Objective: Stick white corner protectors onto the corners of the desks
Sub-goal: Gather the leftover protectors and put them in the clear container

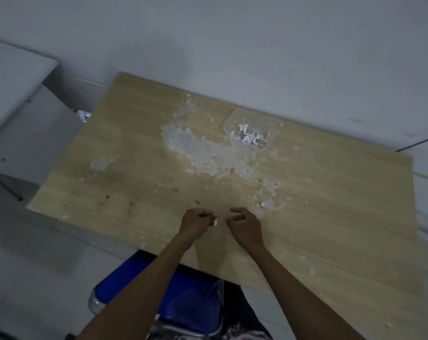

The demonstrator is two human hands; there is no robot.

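A light wooden desk fills the middle of the head view, its top crusted with white residue. Above the desk's near middle, my left hand pinches a small white corner protector between curled fingers. My right hand hovers just to the right of that piece with its fingers curled; whether it touches the piece or holds anything is unclear. A clear plastic tub holding several white corner protectors stands at the desk's far side, right of centre.
A blue chair with a chrome frame stands under the desk's near edge. A white desk is at the far left. A white wall runs behind, and pale floor tiles lie at left.
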